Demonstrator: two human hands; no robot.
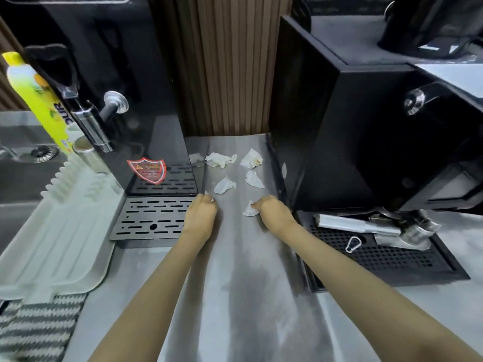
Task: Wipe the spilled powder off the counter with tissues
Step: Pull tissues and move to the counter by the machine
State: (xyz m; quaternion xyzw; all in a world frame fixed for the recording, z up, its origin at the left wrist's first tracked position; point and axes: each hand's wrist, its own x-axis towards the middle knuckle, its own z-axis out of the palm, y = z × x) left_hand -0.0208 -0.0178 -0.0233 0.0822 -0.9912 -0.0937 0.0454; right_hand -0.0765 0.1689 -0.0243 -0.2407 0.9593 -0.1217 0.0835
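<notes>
**Both hands grip tissues on a powder-dusted counter**

A person's right hand (pixel 271 210) is curled tightly around a crumpled tissue (pixel 249 209), pressing it onto the steel counter (pixel 235 257) just beside the base of a black coffee machine (pixel 352 131). The left hand (pixel 201 214) lies knuckles-up near the other side of the gap, its fingers bent over a tissue scrap (pixel 211 199) of which only a white edge shows at the fingertips. Both bare forearms reach in from the lower edge of the head camera's view.

Beyond the hands, four loose tissues (pixel 224 185) lie wadded on the counter, two nearer and two farther back toward the wooden slat wall (pixel 230 61); one of the far ones carries a brownish stain. A pale film of powder (pixel 277 317) streaks the metal below the wrists, with a darker band running down the middle.

To the left stands a black drinks dispenser (pixel 117 48) with a chrome tap (pixel 91 126) and a red shield sticker (pixel 147 169), and a slotted drip tray (pixel 154 218) touches the counter strip beside the left hand. Farther left are a pale green drying rack (pixel 52 244), a yellow bottle (pixel 36 100), a sink (pixel 23 173) and a striped cloth (pixel 34 330). Under the coffee machine, a metal filter handle (pixel 358 226) and a small clip (pixel 352 244) rest on a perforated black tray (pixel 392 265).
</notes>
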